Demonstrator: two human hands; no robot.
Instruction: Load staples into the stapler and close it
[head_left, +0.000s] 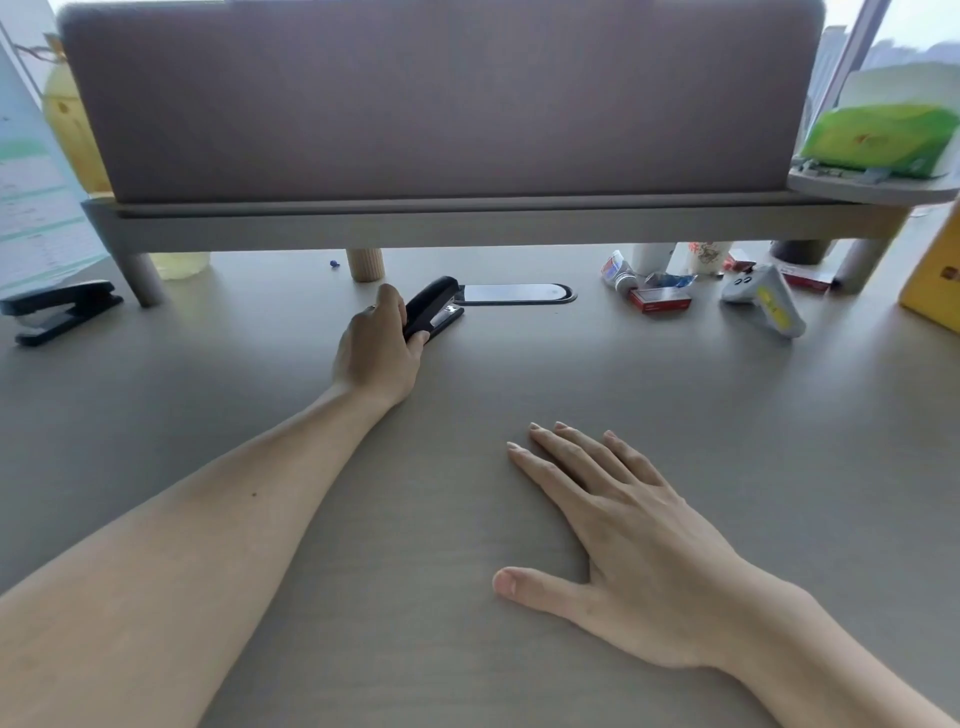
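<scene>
**Left hand on stapler**

Left hand (376, 348) wrapped around black stapler (432, 307), far centre of desk (467, 649), by the cable slot (514, 294). Right hand (613, 525) flat, fingers spread, holding nothing. Red staple box (661, 300) lies to the right.

Office: desk (519, 395), partition screen (441, 98), staplers, staple boxes.

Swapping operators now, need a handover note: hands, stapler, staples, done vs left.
Left hand: gripping the black stapler at mid-desk, near the cable slot.
Right hand: flat on the desk, empty.
Staples: red box at the far right, likely staples, untouched.
A second stapler lies at the far left.
Done: stapler grasped only; it looks closed.
Left: open it, load staples, close it.
</scene>
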